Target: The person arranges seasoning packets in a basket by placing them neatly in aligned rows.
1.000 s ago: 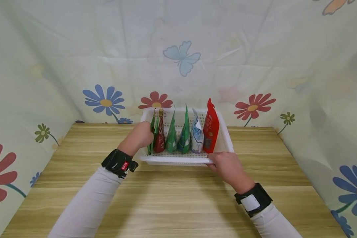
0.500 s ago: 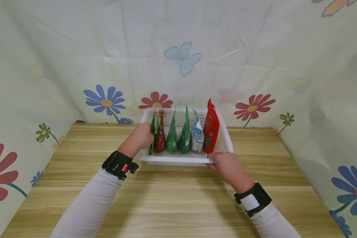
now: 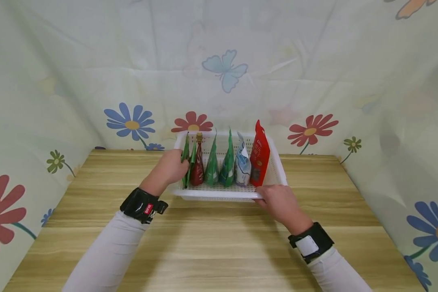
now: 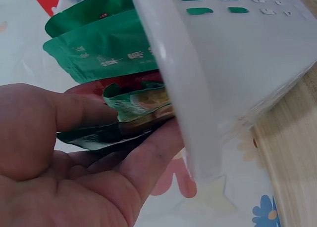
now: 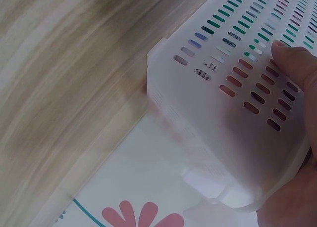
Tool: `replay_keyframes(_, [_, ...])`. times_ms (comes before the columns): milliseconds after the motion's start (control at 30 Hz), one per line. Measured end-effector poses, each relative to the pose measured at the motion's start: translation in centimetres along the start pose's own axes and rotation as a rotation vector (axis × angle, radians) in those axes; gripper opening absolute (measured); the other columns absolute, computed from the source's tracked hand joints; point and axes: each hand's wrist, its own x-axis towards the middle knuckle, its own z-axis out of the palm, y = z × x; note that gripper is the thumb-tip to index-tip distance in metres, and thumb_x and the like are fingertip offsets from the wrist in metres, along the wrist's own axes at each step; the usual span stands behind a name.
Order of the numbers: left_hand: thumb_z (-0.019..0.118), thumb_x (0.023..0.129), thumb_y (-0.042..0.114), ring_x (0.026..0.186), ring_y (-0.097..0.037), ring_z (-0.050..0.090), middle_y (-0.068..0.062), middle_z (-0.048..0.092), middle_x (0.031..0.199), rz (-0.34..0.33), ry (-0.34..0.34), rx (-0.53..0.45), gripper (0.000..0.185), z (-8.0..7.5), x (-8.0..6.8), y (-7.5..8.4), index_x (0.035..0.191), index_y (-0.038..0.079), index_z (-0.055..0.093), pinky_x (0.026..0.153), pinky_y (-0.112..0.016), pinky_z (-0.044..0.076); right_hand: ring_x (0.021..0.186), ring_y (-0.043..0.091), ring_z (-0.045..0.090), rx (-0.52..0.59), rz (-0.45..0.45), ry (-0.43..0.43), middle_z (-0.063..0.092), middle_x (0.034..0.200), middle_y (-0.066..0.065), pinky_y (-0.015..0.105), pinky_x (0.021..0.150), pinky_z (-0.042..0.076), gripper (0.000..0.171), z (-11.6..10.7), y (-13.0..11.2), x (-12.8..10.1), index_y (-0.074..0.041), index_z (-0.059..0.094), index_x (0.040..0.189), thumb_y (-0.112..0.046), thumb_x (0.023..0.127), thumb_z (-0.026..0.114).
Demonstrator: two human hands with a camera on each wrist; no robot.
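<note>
In the head view a white perforated plastic basket stands on the table, holding a row of upright packages. My left hand is at its left end and pinches a thin green packet between thumb and fingers. Seen from the left wrist, the dark outer packet lies between thumb and fingers, beside a second green packet. My right hand grips the front rim near the right corner, its thumb pressed on the outer wall in the right wrist view.
Right of the packets come a dark red bottle-shaped package, two green pouches, a white-and-blue pouch and a tall red bag. A flower-printed curtain surrounds the wooden table behind and at both sides.
My left hand has shifted slightly left, and the outermost green packet now leans a little away from its neighbour. The right hand and basket look unchanged.
</note>
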Motion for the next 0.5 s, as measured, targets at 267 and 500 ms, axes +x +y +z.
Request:
replay_keyframes(267, [0.05,0.106,0.029,0.106,-0.031,0.069,-0.021,0.066,0.127,0.055,0.105,-0.047,0.046,-0.9,-1.8,-1.1,0.139,-0.004,0.053,0.09,-0.044,0.058,0.063,0.013,0.06,0.026,-0.006,0.018,0.076,0.082,0.002,0.027,0.06,0.05,0.03,0.5,0.0,0.3,-0.013,0.078,0.1,-0.033,0.08,0.089])
replay_keyframes(500, [0.05,0.108,0.027,0.135,-0.04,0.054,-0.024,0.054,0.147,0.211,0.343,-0.069,0.049,-1.4,-3.3,-4.0,0.149,0.0,0.047,0.11,-0.056,0.045,0.088,0.019,0.07,0.32,0.034,0.036,0.078,0.105,0.003,0.038,0.077,0.059,0.045,-0.3,0.6,0.0,-0.012,0.077,0.115,-0.038,0.08,0.088])
